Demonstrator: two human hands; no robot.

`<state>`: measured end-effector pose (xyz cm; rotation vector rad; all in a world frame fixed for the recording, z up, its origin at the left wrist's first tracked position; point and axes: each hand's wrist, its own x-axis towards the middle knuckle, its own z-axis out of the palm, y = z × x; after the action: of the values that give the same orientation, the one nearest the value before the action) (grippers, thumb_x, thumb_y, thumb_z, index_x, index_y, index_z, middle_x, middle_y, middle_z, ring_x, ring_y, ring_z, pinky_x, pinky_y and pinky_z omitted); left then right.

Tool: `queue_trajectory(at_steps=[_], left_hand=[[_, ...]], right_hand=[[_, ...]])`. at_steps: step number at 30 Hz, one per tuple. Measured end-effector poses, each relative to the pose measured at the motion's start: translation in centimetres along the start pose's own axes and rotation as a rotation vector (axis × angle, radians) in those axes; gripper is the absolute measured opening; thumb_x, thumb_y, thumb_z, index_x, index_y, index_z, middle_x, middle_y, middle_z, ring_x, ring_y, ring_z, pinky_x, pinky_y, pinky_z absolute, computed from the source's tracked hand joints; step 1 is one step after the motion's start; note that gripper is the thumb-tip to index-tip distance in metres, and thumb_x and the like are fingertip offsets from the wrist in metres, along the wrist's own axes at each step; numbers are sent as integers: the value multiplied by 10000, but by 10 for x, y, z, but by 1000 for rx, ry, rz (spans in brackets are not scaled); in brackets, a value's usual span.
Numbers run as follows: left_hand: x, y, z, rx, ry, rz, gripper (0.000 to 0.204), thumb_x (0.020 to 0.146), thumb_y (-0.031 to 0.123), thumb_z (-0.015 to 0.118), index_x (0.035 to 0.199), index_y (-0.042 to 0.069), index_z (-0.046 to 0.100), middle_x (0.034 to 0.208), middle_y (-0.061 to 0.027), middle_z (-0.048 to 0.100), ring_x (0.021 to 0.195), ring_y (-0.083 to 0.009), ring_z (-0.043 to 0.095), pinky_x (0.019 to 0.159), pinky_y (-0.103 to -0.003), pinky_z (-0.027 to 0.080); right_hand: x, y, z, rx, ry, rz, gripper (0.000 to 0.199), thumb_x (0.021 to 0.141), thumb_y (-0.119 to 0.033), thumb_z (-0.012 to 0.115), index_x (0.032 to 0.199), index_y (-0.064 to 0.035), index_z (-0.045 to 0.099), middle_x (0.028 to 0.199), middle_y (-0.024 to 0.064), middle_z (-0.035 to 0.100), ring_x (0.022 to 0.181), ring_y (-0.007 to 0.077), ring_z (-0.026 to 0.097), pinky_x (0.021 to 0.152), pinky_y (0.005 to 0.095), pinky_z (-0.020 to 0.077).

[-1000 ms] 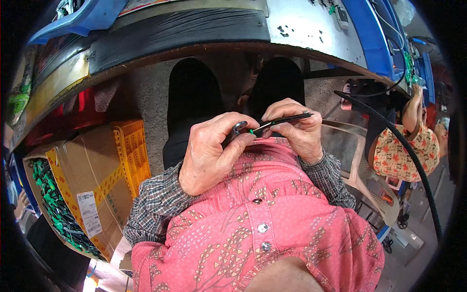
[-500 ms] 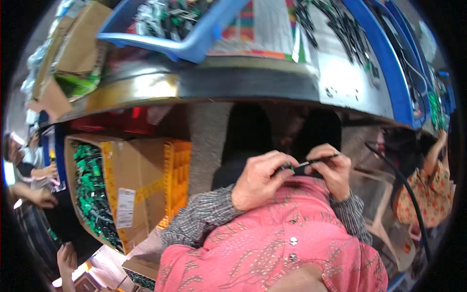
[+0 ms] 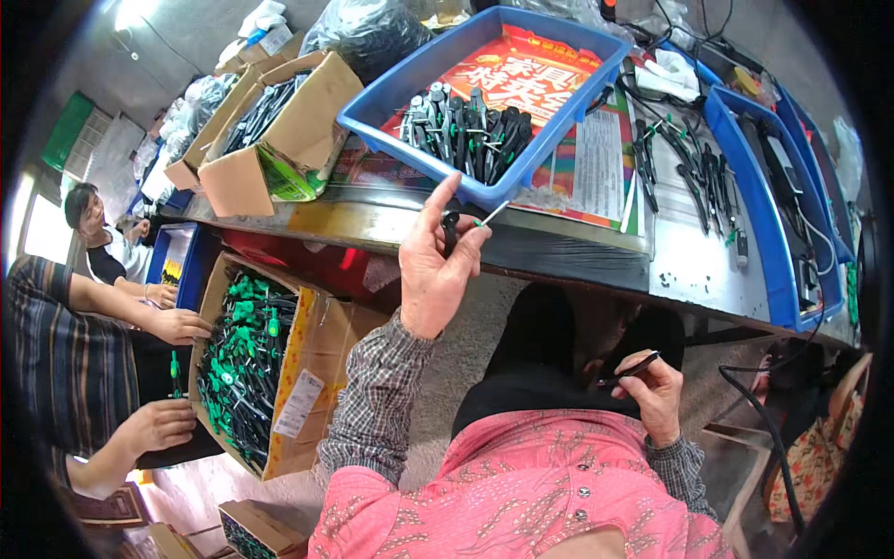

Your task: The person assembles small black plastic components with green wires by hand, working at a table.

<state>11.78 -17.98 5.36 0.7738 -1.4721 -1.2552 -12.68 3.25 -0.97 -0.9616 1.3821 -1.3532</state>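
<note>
Near the front edge of the blue tray [image 3: 372, 135], my left hand [image 3: 433, 279] is raised with its index finger stretched out. Between its thumb and fingers is a small screwdriver [image 3: 451, 233] with a black handle, a bit of green and a thin metal shaft pointing up to the right. Low over my lap, my right hand [image 3: 654, 393] pinches a slim black pen-like piece [image 3: 633, 369]. Inside the tray lies a heap of black-and-green screwdrivers [image 3: 475, 135], some with pale round ends, on a red printed sheet [image 3: 521, 70].
Loose black tools [image 3: 694, 172] lie on the table at right, beside another blue tray [image 3: 745, 168]. An open carton of green-and-black tools [image 3: 247, 373] stands at left, where a co-worker's hands [image 3: 168, 424] are. A black cable [image 3: 778, 438] hangs at right.
My hands were together over my lap; now the left has gone up and forward to the tray with the screwdriver. My right stays low with the black piece. The view has tilted up.
</note>
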Motion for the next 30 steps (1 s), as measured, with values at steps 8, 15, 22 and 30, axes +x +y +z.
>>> queue_trajectory(at_steps=[8,15,22,30], left_hand=[[27,1,-25,-309,-131,-160,649,892,3,594,1445,20,254,873,-159,635,542,-81,452,498,-226,377],[47,9,-43,-454,-203,-246,611,905,18,587,1427,22,267,882,-174,637,543,-83,445,501,-227,375],[56,7,-51,-536,-265,-282,643,889,33,621,1397,-5,229,864,-161,645,552,-101,476,493,-234,366],[64,14,-58,-501,-290,-316,631,888,56,634,1382,8,245,852,-159,642,553,-93,471,495,-235,366]], right_hand=[[5,-1,-1,-8,-23,-14,105,817,75,605,914,43,629,860,60,614,665,119,639,581,218,537],[5,-1,1,10,-44,-15,93,826,69,604,910,36,627,850,53,613,649,109,631,573,215,529],[4,-1,1,23,-53,-13,91,826,69,603,905,30,629,841,47,612,645,110,630,566,213,524],[7,-4,5,46,-61,-7,90,835,50,610,921,27,628,825,51,618,634,108,618,563,218,514]])
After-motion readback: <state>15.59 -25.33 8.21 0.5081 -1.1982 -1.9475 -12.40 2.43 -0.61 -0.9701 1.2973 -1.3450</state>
